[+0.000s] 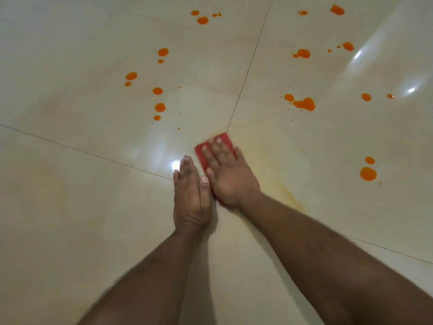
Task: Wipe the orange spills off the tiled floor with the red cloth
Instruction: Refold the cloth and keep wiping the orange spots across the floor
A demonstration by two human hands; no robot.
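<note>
My right hand (pixel 228 175) lies flat with straight fingers on the red cloth (pixel 203 154), pressing it to the tiled floor (pixel 70 207) near where four tiles meet. Only the cloth's far edge and left side show; the rest is under the hand. My left hand (pixel 190 195) rests flat on the floor just left of it, fingers straight, thumb close to the right hand. Several orange spills dot the floor: a group at the upper left (pixel 160 107), a larger blot at the right (pixel 304 104), two drops at the far right (pixel 368 173), more at the top (pixel 202 20).
A faint yellowish smear (pixel 288 193) streaks the tile just right of my right wrist. Dark grout lines (pixel 243 83) cross the glossy cream tiles. Bright light reflections (pixel 175 165) sit beside my left fingertips and at the upper right.
</note>
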